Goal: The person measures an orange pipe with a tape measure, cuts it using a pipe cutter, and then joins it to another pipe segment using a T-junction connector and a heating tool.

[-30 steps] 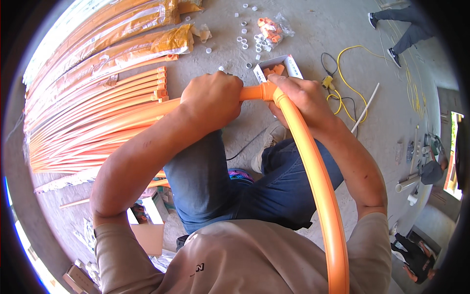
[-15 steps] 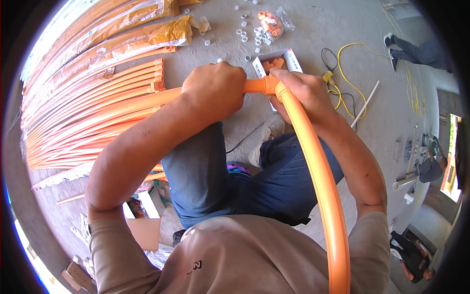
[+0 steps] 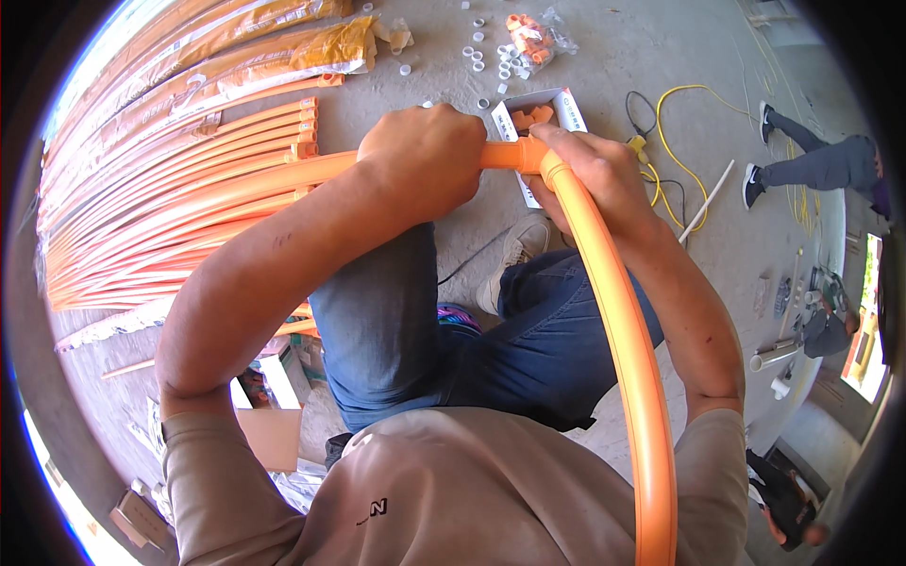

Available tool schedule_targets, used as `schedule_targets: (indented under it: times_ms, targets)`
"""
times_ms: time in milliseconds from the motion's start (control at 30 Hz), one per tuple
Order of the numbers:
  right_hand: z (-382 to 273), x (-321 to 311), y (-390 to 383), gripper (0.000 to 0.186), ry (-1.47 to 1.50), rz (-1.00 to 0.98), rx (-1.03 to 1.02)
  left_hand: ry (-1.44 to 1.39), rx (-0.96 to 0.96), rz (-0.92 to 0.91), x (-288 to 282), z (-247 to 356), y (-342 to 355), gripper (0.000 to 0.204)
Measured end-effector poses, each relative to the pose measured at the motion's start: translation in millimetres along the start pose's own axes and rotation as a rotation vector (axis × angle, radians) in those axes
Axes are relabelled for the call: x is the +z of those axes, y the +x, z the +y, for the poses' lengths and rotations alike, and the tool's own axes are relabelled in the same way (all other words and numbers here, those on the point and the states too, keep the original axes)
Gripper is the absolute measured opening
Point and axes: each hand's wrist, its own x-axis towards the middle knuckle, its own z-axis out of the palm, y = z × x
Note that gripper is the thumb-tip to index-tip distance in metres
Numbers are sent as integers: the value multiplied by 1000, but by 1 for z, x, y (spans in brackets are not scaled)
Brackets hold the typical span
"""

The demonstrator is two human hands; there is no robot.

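Observation:
My left hand (image 3: 422,168) is closed in a fist round an orange plastic pipe (image 3: 311,173) that stretches out to the left. The pipe's short end shows past my knuckles and enters an orange pipe fitting (image 3: 532,155). My right hand (image 3: 604,179) is wrapped round this fitting, thumb along its top; part of the fitting is hidden by the hand. From the fitting's near side a second orange pipe (image 3: 623,363) runs down toward me, past my right forearm, and leaves at the lower edge.
Many orange pipes (image 3: 255,141) lie on the floor at left, beside wrapped bundles (image 3: 283,58). An open box (image 3: 567,110) with orange fittings stands beyond my hands. Farther off are white rings (image 3: 478,55) and a bag of fittings (image 3: 533,40). A yellow cable (image 3: 664,132) lies right; people are there too.
Both hands and the joined pipes have shifted slightly to the right, still held the same way. At the upper right a person's legs have moved and spread apart.

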Motion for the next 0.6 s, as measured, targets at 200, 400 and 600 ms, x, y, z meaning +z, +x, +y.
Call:
schedule_targets:
  times_ms: [200,400,600]
  targets:
    - [-1,-1,0,48,-6,8,1,3,1,-10,0,0,1,19]
    - [0,2,1,38,12,42,17,9,0,2,1,0,3,20]
    - [0,2,1,39,32,45,24,16,-3,12,2,0,3,19]
